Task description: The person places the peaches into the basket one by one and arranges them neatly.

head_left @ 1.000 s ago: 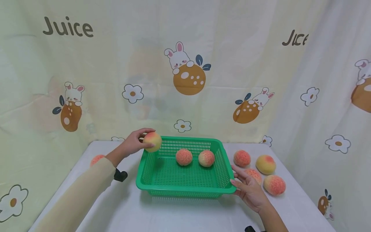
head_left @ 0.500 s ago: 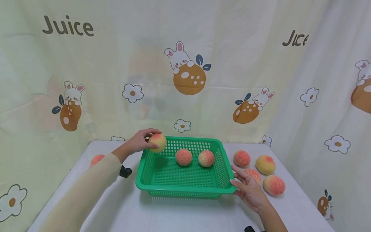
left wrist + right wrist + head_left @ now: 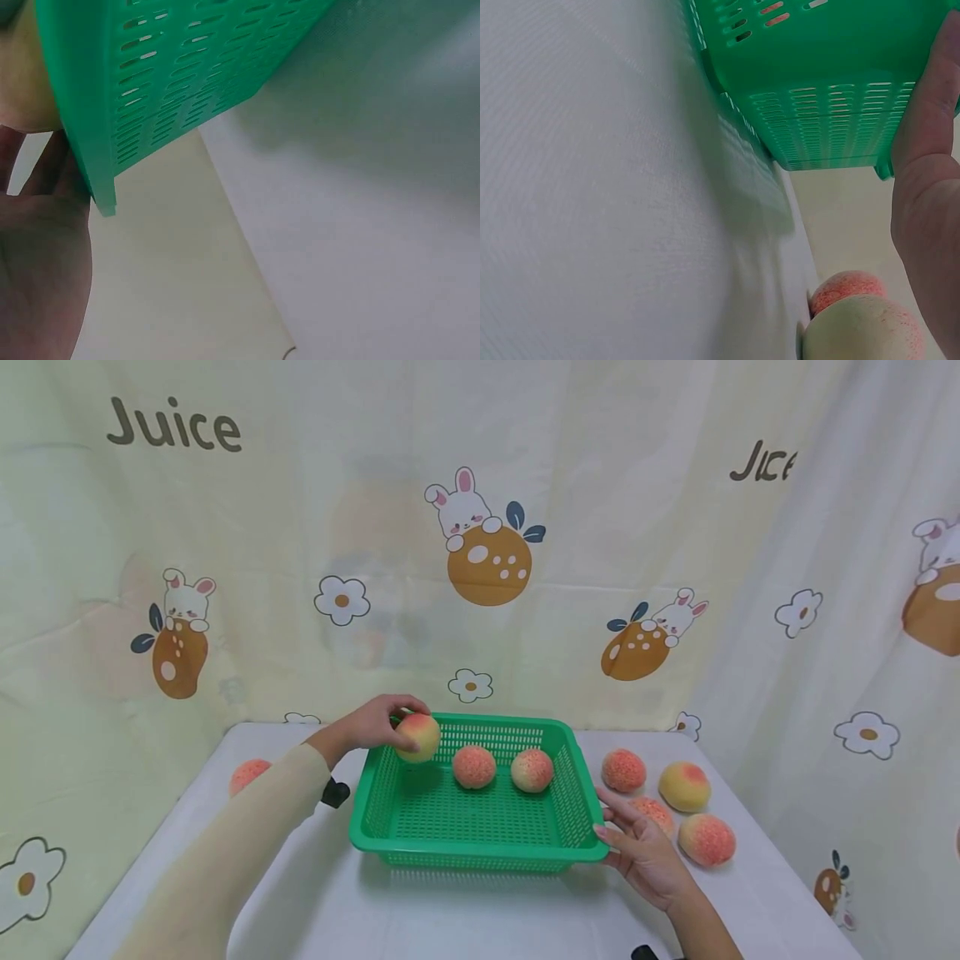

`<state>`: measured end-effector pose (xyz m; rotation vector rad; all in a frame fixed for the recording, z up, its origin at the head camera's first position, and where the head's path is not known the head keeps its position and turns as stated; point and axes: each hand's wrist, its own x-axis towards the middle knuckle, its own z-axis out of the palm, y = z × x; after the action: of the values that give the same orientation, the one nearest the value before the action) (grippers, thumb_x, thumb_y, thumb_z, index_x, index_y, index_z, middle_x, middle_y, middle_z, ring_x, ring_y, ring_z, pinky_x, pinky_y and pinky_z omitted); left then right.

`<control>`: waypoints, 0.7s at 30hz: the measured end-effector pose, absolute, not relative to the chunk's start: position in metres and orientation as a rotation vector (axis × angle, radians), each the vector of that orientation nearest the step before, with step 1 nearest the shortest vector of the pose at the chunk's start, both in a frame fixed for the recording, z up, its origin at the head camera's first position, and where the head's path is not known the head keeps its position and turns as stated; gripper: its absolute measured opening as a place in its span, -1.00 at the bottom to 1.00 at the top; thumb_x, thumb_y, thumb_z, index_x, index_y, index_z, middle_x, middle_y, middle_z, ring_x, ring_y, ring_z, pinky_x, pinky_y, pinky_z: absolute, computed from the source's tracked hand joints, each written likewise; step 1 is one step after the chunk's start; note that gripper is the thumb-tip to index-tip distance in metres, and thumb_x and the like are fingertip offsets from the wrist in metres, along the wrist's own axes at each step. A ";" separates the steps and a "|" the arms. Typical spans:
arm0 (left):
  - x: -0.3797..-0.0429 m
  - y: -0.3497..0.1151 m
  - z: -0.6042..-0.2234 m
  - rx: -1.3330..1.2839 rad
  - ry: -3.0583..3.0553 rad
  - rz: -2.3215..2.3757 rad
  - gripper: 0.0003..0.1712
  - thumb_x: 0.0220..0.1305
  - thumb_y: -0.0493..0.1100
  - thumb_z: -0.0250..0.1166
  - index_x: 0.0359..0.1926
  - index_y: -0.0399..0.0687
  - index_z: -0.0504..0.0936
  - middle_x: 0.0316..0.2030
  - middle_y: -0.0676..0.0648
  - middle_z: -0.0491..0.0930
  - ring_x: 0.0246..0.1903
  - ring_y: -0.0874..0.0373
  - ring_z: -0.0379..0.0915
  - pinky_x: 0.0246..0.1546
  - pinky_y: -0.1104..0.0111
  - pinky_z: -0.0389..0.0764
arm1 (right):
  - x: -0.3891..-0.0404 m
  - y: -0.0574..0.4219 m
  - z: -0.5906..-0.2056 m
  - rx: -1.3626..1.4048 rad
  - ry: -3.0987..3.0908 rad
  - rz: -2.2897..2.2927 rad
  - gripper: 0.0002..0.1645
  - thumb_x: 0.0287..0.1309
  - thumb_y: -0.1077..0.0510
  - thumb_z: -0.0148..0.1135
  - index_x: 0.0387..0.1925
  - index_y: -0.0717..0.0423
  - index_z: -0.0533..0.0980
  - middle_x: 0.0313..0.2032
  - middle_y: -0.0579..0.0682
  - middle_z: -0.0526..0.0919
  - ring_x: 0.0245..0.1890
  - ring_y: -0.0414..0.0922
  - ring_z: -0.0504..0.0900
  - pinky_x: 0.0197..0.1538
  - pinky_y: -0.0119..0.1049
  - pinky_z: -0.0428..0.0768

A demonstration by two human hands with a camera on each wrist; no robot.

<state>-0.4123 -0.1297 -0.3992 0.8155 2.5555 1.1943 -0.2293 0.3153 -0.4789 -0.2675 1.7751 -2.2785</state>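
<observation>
Yellow-pink peach is inside the outline of the green plastic basket, at its far left corner, raised above the basket floor; whether it brushes the wall cannot be told. Left hand pinches it, thumb on the near side and the visible fingers curved round the far side. Over the last second this peach has come rightward and lower, from above the basket's left rim to within it, so three peaches are now inside its outline. Right hand has stayed at the basket's right rim near the front corner, thumb on the edge and other fingers bent against its outer side, partly hidden.

Eight peaches can be counted. One is held. Two rest in the basket toward its far side: a coral peach in the middle and a speckled peach to its right. Four are right of the basket: a reddish peach, a red-tipped yellow peach, a half-hidden peach behind the right hand, and a two-tone peach. One orange-pink peach is left of the basket, partly covered by the sleeve.
</observation>
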 end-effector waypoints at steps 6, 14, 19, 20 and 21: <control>-0.417 -0.127 -0.405 0.825 2.587 1.116 -0.31 0.04 -0.09 0.60 0.23 0.14 0.61 0.16 -0.04 0.59 0.09 -0.01 0.51 0.09 0.17 0.64 | -0.229 0.316 -0.481 -0.293 1.779 -2.270 -0.17 0.49 0.35 0.02 0.63 0.10 -0.08 0.00 -0.12 0.51 -0.06 -0.24 0.72 0.03 -0.27 0.74; -0.421 -0.125 -0.409 0.898 2.583 1.060 -0.31 0.08 -0.10 0.57 0.27 0.10 0.61 0.18 -0.05 0.60 0.06 0.03 0.51 0.11 0.16 0.60 | -0.229 0.315 -0.481 -0.278 1.788 -2.266 -0.16 0.49 0.34 0.03 0.64 0.09 -0.08 -0.01 -0.14 0.51 -0.06 -0.25 0.72 0.05 -0.27 0.74; -0.423 -0.125 -0.410 0.960 2.594 0.999 -0.33 0.06 -0.09 0.56 0.26 0.09 0.63 0.20 -0.04 0.60 0.04 0.06 0.51 0.09 0.19 0.60 | -0.228 0.315 -0.479 -0.266 1.803 -2.263 -0.15 0.49 0.33 0.05 0.63 0.10 -0.08 -0.01 -0.14 0.50 -0.06 -0.25 0.73 0.03 -0.28 0.74; -0.424 -0.125 -0.410 0.967 2.594 0.989 -0.33 0.05 -0.10 0.56 0.25 0.09 0.64 0.20 -0.04 0.60 0.03 0.06 0.52 0.09 0.20 0.60 | -0.228 0.315 -0.479 -0.265 1.805 -2.263 -0.15 0.49 0.33 0.05 0.63 0.10 -0.08 -0.01 -0.14 0.50 -0.06 -0.25 0.73 0.03 -0.28 0.74; -0.424 -0.124 -0.410 0.974 2.593 0.978 -0.34 0.04 -0.10 0.56 0.23 0.09 0.65 0.19 -0.03 0.61 0.02 0.07 0.52 0.08 0.20 0.60 | -0.228 0.315 -0.479 -0.265 1.805 -2.263 -0.15 0.48 0.33 0.05 0.63 0.10 -0.08 0.00 -0.14 0.50 -0.06 -0.25 0.72 0.03 -0.28 0.74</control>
<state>-0.4243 -0.1244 -0.4097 0.9741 2.5928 0.9779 -0.2279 0.3146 -0.4785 -0.2648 1.8053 -2.2628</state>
